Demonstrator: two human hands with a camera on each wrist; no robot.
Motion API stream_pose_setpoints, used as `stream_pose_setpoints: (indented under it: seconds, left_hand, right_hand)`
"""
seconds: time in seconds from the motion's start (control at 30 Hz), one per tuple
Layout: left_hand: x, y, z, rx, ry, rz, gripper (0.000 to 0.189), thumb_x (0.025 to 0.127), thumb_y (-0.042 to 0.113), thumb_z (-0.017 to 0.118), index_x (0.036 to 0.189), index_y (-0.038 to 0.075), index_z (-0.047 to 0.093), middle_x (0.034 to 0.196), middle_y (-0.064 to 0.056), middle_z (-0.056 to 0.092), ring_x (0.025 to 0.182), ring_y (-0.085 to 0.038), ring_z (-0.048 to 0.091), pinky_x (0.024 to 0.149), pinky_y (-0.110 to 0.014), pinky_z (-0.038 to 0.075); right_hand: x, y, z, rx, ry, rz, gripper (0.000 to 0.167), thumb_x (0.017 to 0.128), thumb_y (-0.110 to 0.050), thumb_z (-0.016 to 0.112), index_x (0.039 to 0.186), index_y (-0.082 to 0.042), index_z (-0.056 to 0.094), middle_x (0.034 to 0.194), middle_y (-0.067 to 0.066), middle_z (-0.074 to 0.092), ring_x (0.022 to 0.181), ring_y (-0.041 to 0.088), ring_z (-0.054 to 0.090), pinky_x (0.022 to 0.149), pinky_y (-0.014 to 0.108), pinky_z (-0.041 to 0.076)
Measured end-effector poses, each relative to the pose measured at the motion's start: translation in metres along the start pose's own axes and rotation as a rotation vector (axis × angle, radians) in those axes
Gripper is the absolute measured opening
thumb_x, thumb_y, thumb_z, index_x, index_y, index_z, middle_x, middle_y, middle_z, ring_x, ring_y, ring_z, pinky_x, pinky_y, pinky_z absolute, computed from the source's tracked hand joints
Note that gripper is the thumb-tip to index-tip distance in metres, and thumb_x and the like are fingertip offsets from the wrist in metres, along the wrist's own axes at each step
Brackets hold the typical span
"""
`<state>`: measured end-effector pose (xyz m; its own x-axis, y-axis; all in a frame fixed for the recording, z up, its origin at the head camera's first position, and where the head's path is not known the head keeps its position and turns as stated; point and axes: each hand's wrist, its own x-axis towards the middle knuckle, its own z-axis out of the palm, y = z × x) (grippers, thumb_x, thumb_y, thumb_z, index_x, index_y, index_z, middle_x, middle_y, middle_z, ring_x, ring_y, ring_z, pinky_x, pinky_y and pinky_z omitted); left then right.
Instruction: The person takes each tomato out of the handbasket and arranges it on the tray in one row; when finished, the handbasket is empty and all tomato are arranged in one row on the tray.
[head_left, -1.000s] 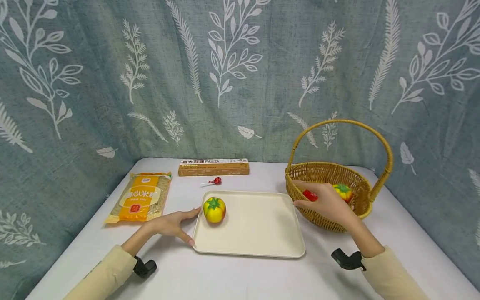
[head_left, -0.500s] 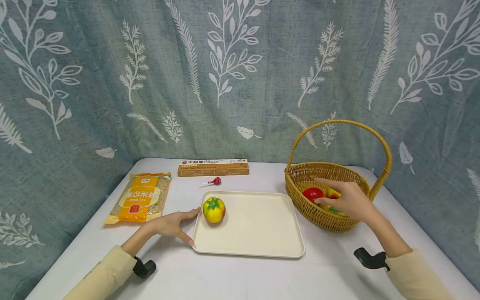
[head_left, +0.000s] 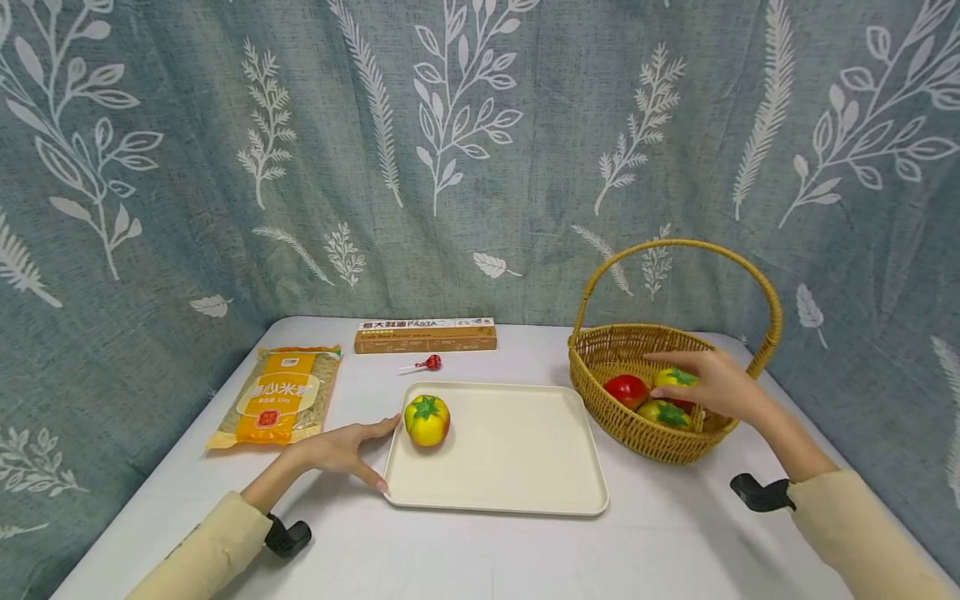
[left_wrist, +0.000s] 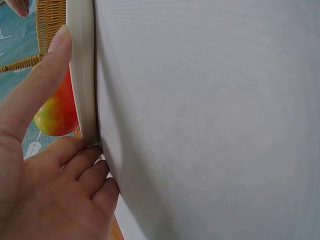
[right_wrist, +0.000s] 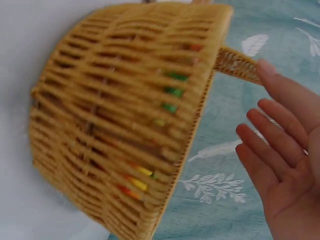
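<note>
My left hand (head_left: 337,454) spans the left side of a cream tray (head_left: 517,450), thumb at the near corner and fingertips at the far part of that edge. On the tray, beside those fingers, sits a yellow-red fruit (head_left: 427,421) with a green leafy top. My right hand (head_left: 708,383) is over the wicker basket (head_left: 637,437), fingers spread and holding nothing. Below and beside it in the basket lie a shiny red round fruit (head_left: 626,390) and two yellow-green leafy-topped fruits, one nearer (head_left: 666,414) and one partly behind the fingers (head_left: 675,377).
A bag of rice noodles (head_left: 281,392) lies at the left of the white table. Toward the back are a pasta box (head_left: 425,336) and a red lollipop (head_left: 432,362). The basket's tall handle (head_left: 675,243) arches above it, and a patterned curtain (head_left: 480,167) hangs behind.
My right hand has moved rightward across the basket, and the red fruit it held now lies inside, released. The left hand stays at the tray's edge.
</note>
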<state>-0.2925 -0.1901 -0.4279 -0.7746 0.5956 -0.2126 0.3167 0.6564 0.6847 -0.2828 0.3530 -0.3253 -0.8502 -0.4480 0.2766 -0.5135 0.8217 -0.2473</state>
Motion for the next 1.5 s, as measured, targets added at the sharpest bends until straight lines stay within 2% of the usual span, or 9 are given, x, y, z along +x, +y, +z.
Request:
stream_pose_setpoints:
  seconds: [0.07,0.17,0.27,0.3,0.47,0.73,1.03,1.27,1.5]
  left_hand:
    - [0.0,0.0,0.0,0.002,0.003,0.002,0.108,0.07,0.033,0.087,0.152,0.004,0.024,0.155,-0.02,0.023,0.143,-0.038,0.019,0.115,-0.054,0.016]
    - [0.001,0.0,0.0,0.005,0.004,0.003,0.108,0.069,0.034,0.087,0.152,0.003,0.024,0.155,-0.02,0.024,0.143,-0.038,0.02,0.115,-0.053,0.016]
    - [0.0,0.001,0.0,0.002,0.003,0.004,0.108,0.07,0.034,0.087,0.152,0.004,0.024,0.155,-0.02,0.024,0.143,-0.038,0.02,0.115,-0.054,0.017]
    - [0.0,0.001,0.0,0.0,0.002,0.005,0.108,0.07,0.033,0.087,0.152,0.004,0.024,0.155,-0.02,0.024,0.142,-0.038,0.02,0.115,-0.054,0.017]
    - [0.0,0.001,0.0,-0.004,-0.005,0.002,0.107,0.07,0.033,0.086,0.152,0.004,0.024,0.155,-0.021,0.023,0.142,-0.039,0.019,0.115,-0.055,0.017]
    - [0.0,0.001,0.001,0.001,-0.009,0.002,0.107,0.071,0.034,0.086,0.152,0.004,0.024,0.155,-0.021,0.023,0.143,-0.039,0.019,0.115,-0.054,0.016]
    - [-0.001,0.001,-0.001,0.005,-0.001,0.002,0.107,0.07,0.034,0.086,0.152,0.004,0.024,0.155,-0.021,0.024,0.142,-0.039,0.02,0.115,-0.054,0.018]
    - [0.0,0.001,0.0,0.012,-0.012,0.003,0.107,0.071,0.035,0.086,0.153,0.004,0.023,0.156,-0.02,0.023,0.143,-0.038,0.019,0.115,-0.054,0.017]
    - [0.001,-0.001,0.0,0.002,-0.008,0.0,0.107,0.07,0.034,0.086,0.153,0.005,0.024,0.156,-0.02,0.024,0.143,-0.037,0.019,0.115,-0.053,0.017]
  right_hand:
    - [0.003,0.004,0.001,-0.003,-0.028,-0.014,0.052,0.085,-0.033,0.074,0.129,-0.008,0.063,0.113,0.014,0.068,0.062,0.006,0.05,0.059,0.028,0.041]
    - [0.01,0.009,0.002,0.022,-0.095,-0.025,0.051,0.085,-0.033,0.074,0.129,-0.009,0.063,0.116,0.014,0.068,0.07,0.01,0.061,0.064,0.031,0.05]
    - [0.018,0.014,0.003,0.056,-0.176,-0.05,0.052,0.085,-0.033,0.074,0.129,-0.006,0.063,0.118,0.014,0.067,0.09,0.022,0.067,0.076,0.04,0.056]
    - [0.021,0.015,0.003,0.069,-0.2,-0.061,0.053,0.084,-0.033,0.074,0.128,-0.005,0.063,0.119,0.015,0.067,0.098,0.026,0.067,0.079,0.042,0.056]
    - [0.037,0.019,0.001,0.106,-0.309,-0.089,0.053,0.084,-0.034,0.074,0.126,-0.004,0.064,0.12,0.013,0.066,0.108,0.035,0.062,0.087,0.048,0.053]
    - [0.055,0.02,0.007,0.123,-0.458,-0.059,0.053,0.084,-0.031,0.075,0.129,-0.005,0.062,0.124,0.014,0.064,0.116,0.034,0.058,0.094,0.048,0.05]
    - [0.068,0.024,0.015,0.1,-0.513,-0.099,0.052,0.083,-0.025,0.076,0.126,0.002,0.062,0.119,0.015,0.066,0.112,0.036,0.06,0.09,0.046,0.052]
    - [0.072,0.025,0.016,0.118,-0.531,-0.019,0.052,0.083,-0.02,0.077,0.128,0.003,0.06,0.12,0.017,0.065,0.114,0.036,0.059,0.091,0.047,0.052]
    - [0.075,0.027,0.018,0.105,-0.528,-0.032,0.05,0.083,-0.021,0.076,0.126,0.001,0.062,0.117,0.014,0.067,0.109,0.032,0.062,0.088,0.042,0.054]
